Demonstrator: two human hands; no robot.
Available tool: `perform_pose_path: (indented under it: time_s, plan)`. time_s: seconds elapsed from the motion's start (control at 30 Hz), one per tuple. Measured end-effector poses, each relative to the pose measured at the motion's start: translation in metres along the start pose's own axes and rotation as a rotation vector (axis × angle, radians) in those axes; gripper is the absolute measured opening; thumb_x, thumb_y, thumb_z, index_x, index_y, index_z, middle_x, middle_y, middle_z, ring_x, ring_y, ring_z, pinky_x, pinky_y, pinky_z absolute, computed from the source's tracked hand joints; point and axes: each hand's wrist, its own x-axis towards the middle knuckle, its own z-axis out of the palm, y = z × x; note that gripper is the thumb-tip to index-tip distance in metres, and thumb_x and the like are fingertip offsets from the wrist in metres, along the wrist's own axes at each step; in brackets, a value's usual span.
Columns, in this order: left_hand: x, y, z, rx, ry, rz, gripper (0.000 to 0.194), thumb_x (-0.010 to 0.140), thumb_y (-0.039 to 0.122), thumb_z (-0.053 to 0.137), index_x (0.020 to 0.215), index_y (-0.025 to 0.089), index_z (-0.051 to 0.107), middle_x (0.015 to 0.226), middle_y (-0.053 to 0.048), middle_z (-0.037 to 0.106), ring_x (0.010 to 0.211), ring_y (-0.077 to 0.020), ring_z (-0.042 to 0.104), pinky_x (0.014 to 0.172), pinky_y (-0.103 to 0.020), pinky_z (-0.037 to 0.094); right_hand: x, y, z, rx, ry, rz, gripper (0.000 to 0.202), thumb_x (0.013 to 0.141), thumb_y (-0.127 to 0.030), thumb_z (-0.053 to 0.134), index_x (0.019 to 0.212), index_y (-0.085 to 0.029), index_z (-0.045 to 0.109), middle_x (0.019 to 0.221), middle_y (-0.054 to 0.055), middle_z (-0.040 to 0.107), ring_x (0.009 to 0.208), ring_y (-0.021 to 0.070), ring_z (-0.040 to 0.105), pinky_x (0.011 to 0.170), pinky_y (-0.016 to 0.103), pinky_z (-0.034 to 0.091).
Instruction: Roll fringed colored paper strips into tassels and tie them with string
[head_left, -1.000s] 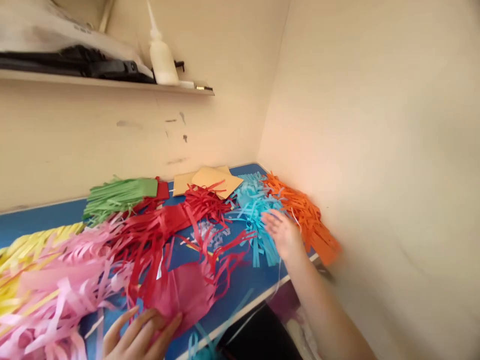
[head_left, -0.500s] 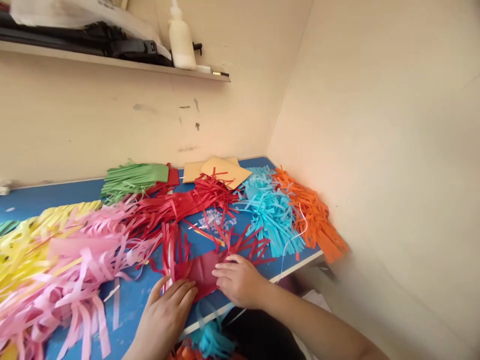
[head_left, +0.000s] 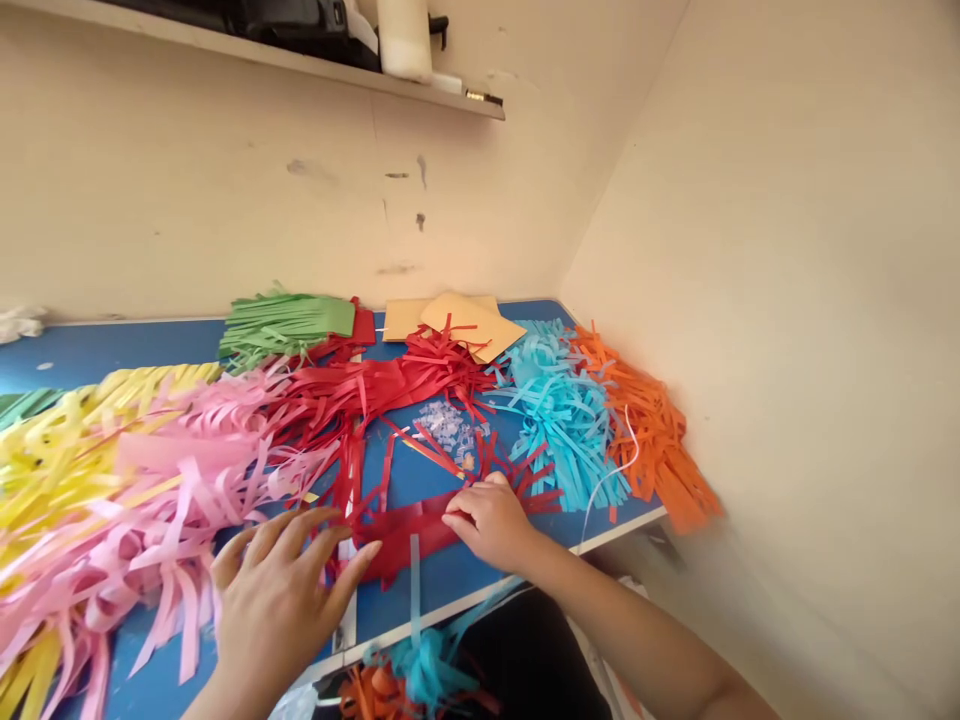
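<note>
A red fringed paper strip [head_left: 414, 540] lies across the blue table in front of me, its cut ends spreading to both sides. My right hand [head_left: 496, 525] is closed over its right part, thumb and fingers pinched together on the paper. Above the strip's left end hovers my left hand [head_left: 283, 585], open, with fingers spread and nothing in it. Beside that hand is a heap of pink fringed paper [head_left: 180, 500]. Turquoise and orange fringes [head_left: 427, 668] hang below the table's front edge, near my lap.
More red fringe [head_left: 375, 390], green fringe [head_left: 296, 325], yellow fringe [head_left: 82, 450], turquoise fringe [head_left: 559, 420] and orange fringe [head_left: 660, 430] cover the table [head_left: 165, 340]. Small paper scraps [head_left: 448, 428] and tan paper sheets [head_left: 472, 325] lie behind. A shelf [head_left: 225, 45] holds a white bottle [head_left: 405, 40].
My left hand has lifted off the red strip, moved left and spread its fingers. My right hand has shifted slightly and pinches the strip. The view has tilted down.
</note>
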Motion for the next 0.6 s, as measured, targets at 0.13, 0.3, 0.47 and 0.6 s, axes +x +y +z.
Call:
perform_pose_path:
  time_s: [0.13, 0.3, 0.47, 0.6]
  plan:
    - [0.012, 0.022, 0.019, -0.193, -0.131, 0.078, 0.043, 0.083, 0.052, 0.062, 0.115, 0.024, 0.062, 0.101, -0.006, 0.076, 0.093, -0.0260, 0.068, 0.090, -0.042, 0.042, -0.008, 0.005, 0.000, 0.017, 0.068, -0.008, 0.013, 0.093, -0.025, 0.063, 0.081, -0.021, 0.065, 0.076, -0.001, 0.073, 0.071, 0.0156, 0.066, 0.077, 0.032, 0.032]
    - [0.023, 0.031, 0.037, -0.041, -0.218, 0.058, 0.023, 0.084, 0.022, 0.056, 0.103, 0.027, 0.067, 0.094, -0.005, 0.075, 0.091, -0.0258, 0.067, 0.090, -0.045, 0.038, -0.016, 0.008, -0.010, 0.044, 0.144, -0.129, 0.017, 0.099, -0.027, 0.051, 0.088, -0.022, 0.063, 0.088, 0.003, 0.076, 0.081, 0.0175, 0.069, 0.085, 0.036, 0.034]
    - [-0.002, -0.011, 0.015, 0.233, -0.096, -0.001, 0.029, 0.085, 0.021, 0.041, 0.084, 0.025, 0.070, 0.090, -0.010, 0.072, 0.090, -0.0339, 0.063, 0.086, -0.053, 0.039, -0.018, 0.008, -0.011, 0.131, 0.104, -0.271, 0.012, 0.099, -0.024, 0.051, 0.094, -0.023, 0.062, 0.101, 0.002, 0.076, 0.095, 0.0147, 0.070, 0.099, 0.038, 0.033]
    - [-0.037, -0.061, -0.014, 0.193, -0.113, -0.035, 0.037, 0.084, 0.038, 0.039, 0.099, 0.026, 0.072, 0.105, -0.017, 0.068, 0.102, -0.0456, 0.057, 0.089, -0.065, 0.036, -0.018, 0.013, -0.007, 0.152, 0.054, -0.285, 0.012, 0.100, -0.026, 0.052, 0.096, -0.022, 0.063, 0.098, 0.003, 0.077, 0.094, 0.0148, 0.070, 0.100, 0.038, 0.033]
